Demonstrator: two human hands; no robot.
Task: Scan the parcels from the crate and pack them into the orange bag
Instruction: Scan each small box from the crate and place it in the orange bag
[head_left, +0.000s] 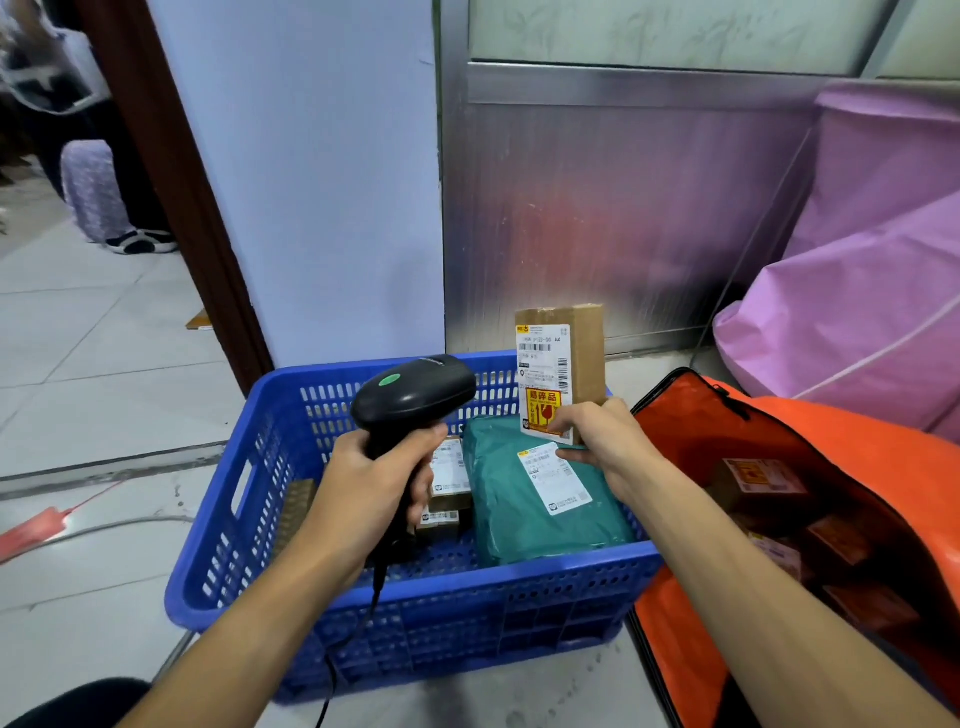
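My left hand grips the handle of a black barcode scanner, whose head points right over the blue crate. My right hand holds a small cardboard parcel upright by its lower end, its white label and a yellow fragile sticker facing me. In the crate lie a green plastic mailer with a white label and small brown boxes. The orange bag stands open at the right, with several brown parcels inside.
Pink sacks are piled behind the bag against a metal wall panel. The scanner's cable hangs down in front of the crate. A red strip and a grey cable lie on the tiled floor at left. A person's legs stand far left.
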